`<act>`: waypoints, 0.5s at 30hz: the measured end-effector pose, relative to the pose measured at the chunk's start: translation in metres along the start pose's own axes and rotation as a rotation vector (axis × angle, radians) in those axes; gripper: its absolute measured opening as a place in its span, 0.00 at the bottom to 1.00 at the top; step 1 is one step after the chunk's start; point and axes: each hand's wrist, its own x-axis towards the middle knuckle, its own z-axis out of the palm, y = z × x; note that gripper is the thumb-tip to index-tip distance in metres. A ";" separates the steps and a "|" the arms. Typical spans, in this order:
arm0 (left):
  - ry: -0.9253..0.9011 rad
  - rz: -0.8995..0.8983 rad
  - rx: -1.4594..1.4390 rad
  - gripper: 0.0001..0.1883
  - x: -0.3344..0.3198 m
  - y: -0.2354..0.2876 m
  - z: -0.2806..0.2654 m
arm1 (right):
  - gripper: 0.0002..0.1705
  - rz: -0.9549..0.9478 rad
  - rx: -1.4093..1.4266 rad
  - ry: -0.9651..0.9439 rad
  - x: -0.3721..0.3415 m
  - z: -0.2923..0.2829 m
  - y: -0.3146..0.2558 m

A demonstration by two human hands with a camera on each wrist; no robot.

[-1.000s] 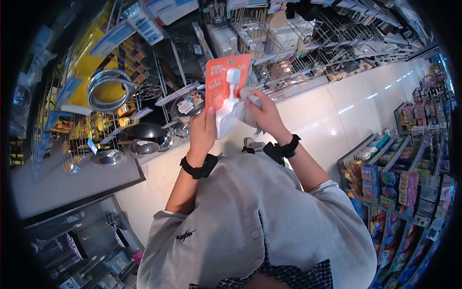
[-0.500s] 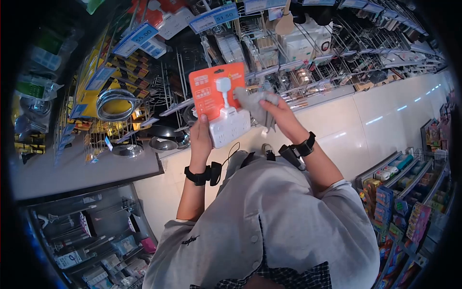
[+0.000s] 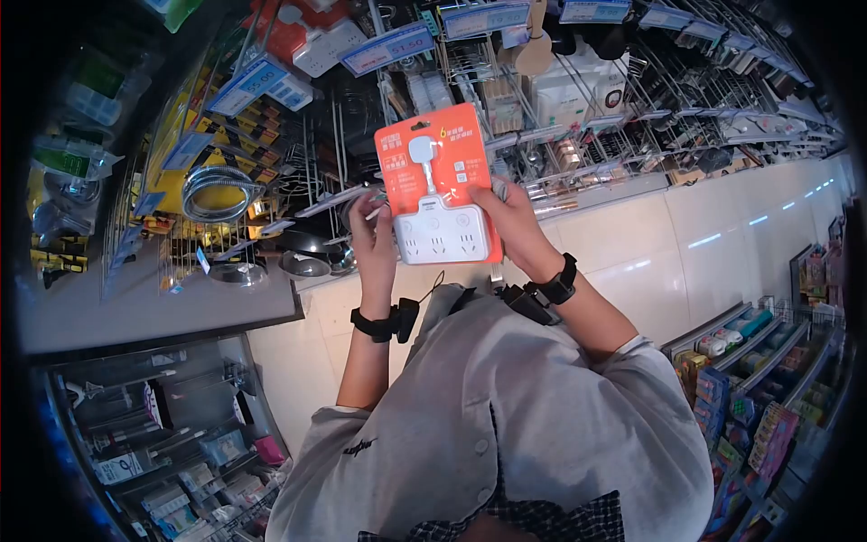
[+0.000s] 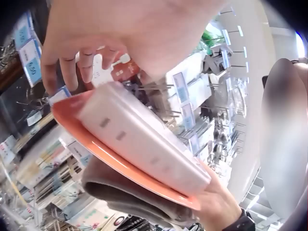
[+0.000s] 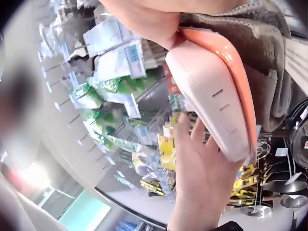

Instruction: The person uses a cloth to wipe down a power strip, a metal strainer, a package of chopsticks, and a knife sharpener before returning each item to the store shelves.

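Observation:
A white power strip [image 3: 440, 237] on an orange card [image 3: 452, 135] stands upright before the person, sockets facing them. At its right edge the right hand [image 3: 519, 226] grips the package, thumb on the card's front. Behind the card, a folded grey cloth [image 5: 260, 53] shows in the right wrist view, and the same cloth [image 4: 120, 185] in the left wrist view. The left hand [image 3: 372, 248] is beside the package's left edge with loosely bent fingers; in the left wrist view, this hand [image 4: 120, 33] has its fingers spread, not closed round the package.
Racks of kitchen tools with price labels [image 3: 388, 47] stand ahead. A coiled metal hose [image 3: 219, 194] and pans [image 3: 302, 264] are to the left. Other shelves stand at lower left [image 3: 153, 434] and right [image 3: 768, 361], with pale tiled floor [image 3: 632, 244] between.
The package has turned to face the person more squarely. The right hand, earlier holding the grey cloth beside it, now grips its right edge. The left hand has let go of the left edge.

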 end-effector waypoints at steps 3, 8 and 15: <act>-0.031 0.240 0.172 0.32 -0.003 0.026 0.013 | 0.25 -0.307 -0.318 0.023 -0.008 0.025 -0.015; -0.174 -0.406 -0.697 0.44 -0.006 0.045 0.005 | 0.30 -0.943 -0.859 -0.170 -0.021 0.069 -0.012; -0.178 -0.251 -0.637 0.39 -0.016 0.031 -0.019 | 0.35 -1.041 -1.262 -0.536 -0.035 0.055 -0.023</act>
